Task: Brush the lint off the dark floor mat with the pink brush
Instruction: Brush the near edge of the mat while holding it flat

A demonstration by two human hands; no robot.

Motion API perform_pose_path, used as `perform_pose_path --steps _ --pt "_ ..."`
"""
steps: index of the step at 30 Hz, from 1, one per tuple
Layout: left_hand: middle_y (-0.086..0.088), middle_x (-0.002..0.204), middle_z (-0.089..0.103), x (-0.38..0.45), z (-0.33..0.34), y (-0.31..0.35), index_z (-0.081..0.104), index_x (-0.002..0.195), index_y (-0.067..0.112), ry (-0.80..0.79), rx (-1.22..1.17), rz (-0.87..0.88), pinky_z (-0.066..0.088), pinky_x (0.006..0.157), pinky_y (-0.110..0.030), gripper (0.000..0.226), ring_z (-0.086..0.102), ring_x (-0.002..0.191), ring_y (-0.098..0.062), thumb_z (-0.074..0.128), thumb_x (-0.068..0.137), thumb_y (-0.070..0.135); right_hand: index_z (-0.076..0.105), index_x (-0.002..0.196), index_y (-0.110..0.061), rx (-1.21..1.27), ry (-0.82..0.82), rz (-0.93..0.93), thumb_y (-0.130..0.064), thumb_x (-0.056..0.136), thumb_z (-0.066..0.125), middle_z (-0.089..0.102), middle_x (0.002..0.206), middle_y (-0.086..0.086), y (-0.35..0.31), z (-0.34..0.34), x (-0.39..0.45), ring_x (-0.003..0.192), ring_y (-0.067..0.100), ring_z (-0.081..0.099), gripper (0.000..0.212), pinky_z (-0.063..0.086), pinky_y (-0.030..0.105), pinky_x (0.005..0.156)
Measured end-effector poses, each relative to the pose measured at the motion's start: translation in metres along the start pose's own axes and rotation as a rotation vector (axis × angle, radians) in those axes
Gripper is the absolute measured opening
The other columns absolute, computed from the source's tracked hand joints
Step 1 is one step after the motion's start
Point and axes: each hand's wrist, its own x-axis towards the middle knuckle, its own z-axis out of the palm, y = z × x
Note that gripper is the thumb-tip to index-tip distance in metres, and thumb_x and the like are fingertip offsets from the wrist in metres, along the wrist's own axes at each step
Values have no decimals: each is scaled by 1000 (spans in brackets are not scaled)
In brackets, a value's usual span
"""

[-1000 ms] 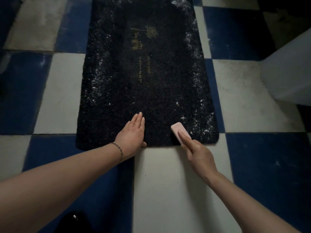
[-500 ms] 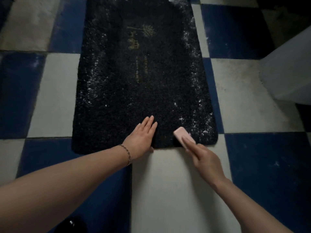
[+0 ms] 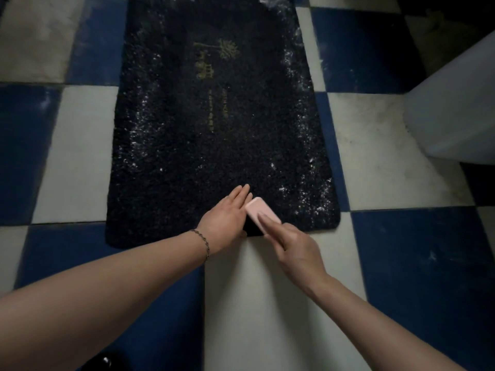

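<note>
One dark mat lay on the checkered floor, white lint speckling its right side. The left hand pressed flat, fingers straight, on the mat's near edge. The right hand gripped the pink brush just beside it.

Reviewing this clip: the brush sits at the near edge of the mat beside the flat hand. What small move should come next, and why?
Probably shift the pink brush rightward toward the near right corner of the mat and stroke it toward the edge. White lint is thick there, while the patch under the brush looks dark. The right hand holds the brush; the left hand lies flat, steadying the mat.
</note>
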Motion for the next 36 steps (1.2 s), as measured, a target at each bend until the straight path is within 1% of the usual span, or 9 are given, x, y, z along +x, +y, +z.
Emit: perform_pose_path --steps 3,6,10,15,21,24,27,32,36 --pt "-10 160 -20 -3 1 -1 -4 152 3 -5 0 -6 3 121 -33 83 -16 148 -20 51 98 33 40 132 -53 -8 -39 -1 -32 92 53 59 91 -2 -2 3 11 82 20 60 48 48 36 67" --pt "-8 159 -23 -3 2 0 -10 152 4 -7 20 -18 2 121 -33 88 -17 147 -20 52 97 37 37 133 -56 -104 -36 -24 -37 89 42 56 85 -4 11 -7 11 76 20 59 47 45 35 61" --pt "-10 158 -24 -2 8 -4 -14 150 4 1 119 -23 3 122 -35 87 -18 147 -21 47 99 41 29 131 -61 -34 41 84 -26 92 56 59 90 -7 45 -19 -7 72 16 58 59 46 34 57" --pt "-10 157 -26 -2 9 -4 -15 149 3 -18 168 -3 4 122 -37 87 -20 147 -22 43 100 45 37 129 -58 44 76 186 -29 92 56 64 106 -6 52 -25 -13 83 13 61 52 51 35 67" --pt "-15 157 -25 -2 7 -2 -14 148 -1 -3 264 8 4 122 -37 86 -17 147 -25 37 100 49 39 130 -56 95 41 75 -31 92 56 64 105 -2 16 -8 5 89 17 62 49 51 38 72" --pt "-19 157 -22 -3 7 -2 -9 149 -4 11 328 24 5 122 -38 83 -16 147 -28 35 101 48 37 130 -59 74 -20 31 -35 92 54 64 102 0 2 2 26 90 19 62 48 51 39 75" --pt "-17 157 -24 -2 6 -2 -11 149 -2 -16 322 8 3 122 -38 85 -18 147 -27 36 100 50 38 130 -58 9 -45 12 -35 92 54 64 101 0 7 -6 35 89 20 62 47 50 38 73" --pt "-14 156 -26 -3 8 -3 -17 148 1 -21 329 -5 0 122 -38 84 -19 147 -26 33 101 51 33 127 -61 13 52 152 -30 92 56 64 109 -2 48 -31 12 88 18 62 52 51 37 69" --pt "-13 157 -26 -4 6 -2 -16 148 2 -18 262 -4 2 122 -37 84 -19 147 -23 36 101 48 34 124 -63 70 89 214 -29 92 56 63 116 -4 53 -34 7 95 17 62 51 52 39 76"
